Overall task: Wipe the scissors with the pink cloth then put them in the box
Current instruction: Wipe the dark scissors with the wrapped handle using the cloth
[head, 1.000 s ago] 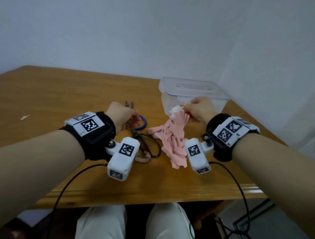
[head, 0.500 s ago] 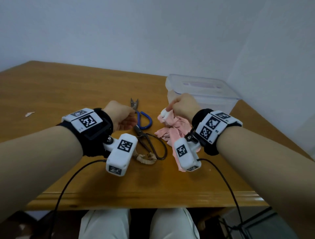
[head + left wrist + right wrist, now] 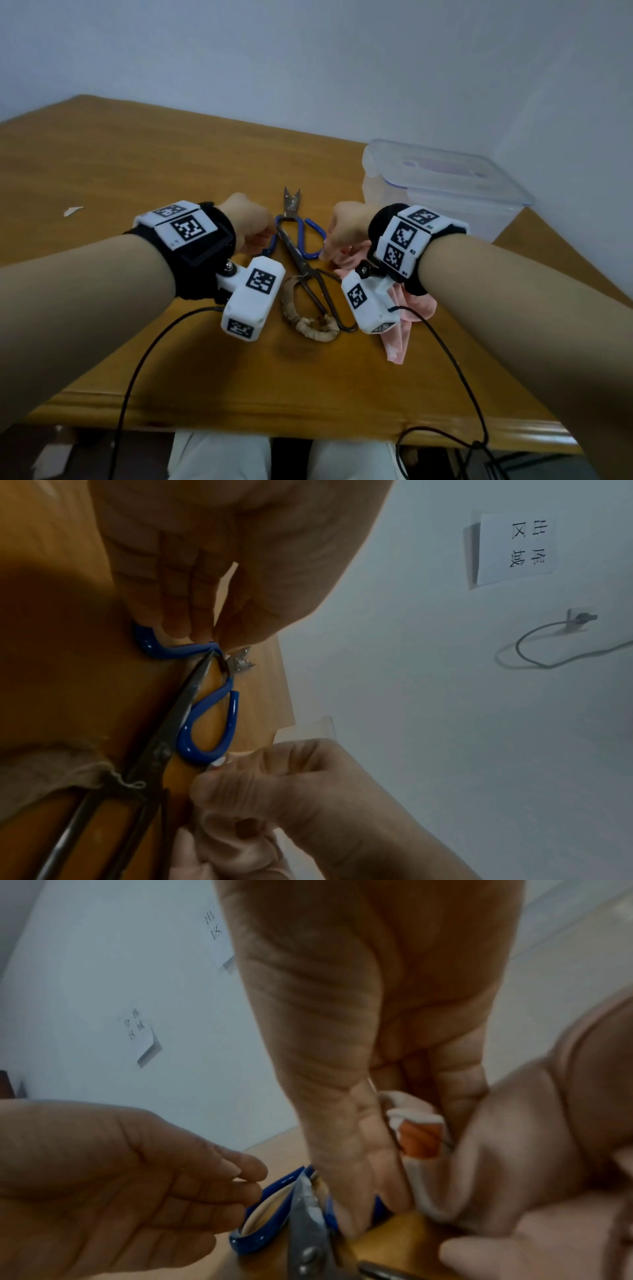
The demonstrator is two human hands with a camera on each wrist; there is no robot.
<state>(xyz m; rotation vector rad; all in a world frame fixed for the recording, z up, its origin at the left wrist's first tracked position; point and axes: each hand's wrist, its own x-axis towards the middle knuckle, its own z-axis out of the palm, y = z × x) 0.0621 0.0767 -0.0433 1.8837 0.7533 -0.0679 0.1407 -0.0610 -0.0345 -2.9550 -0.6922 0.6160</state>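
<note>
Small blue-handled scissors lie on the wooden table, their short blades pointing away. Larger metal scissors with a cloth-wrapped handle loop lie across them. My left hand pinches the left blue handle arm between thumb and fingertips. My right hand grips the bunched pink cloth and touches the right blue loop. The cloth hangs under my right wrist onto the table. A clear plastic box stands at the back right.
A white paper scrap lies far left on the table. Black cables run from both wrist cameras over the front edge. A wall stands close behind the box. My knees show below the table.
My right hand has carried the pink cloth left from beside the box to the blue scissors' handle. My left hand stays at the blue handle.
</note>
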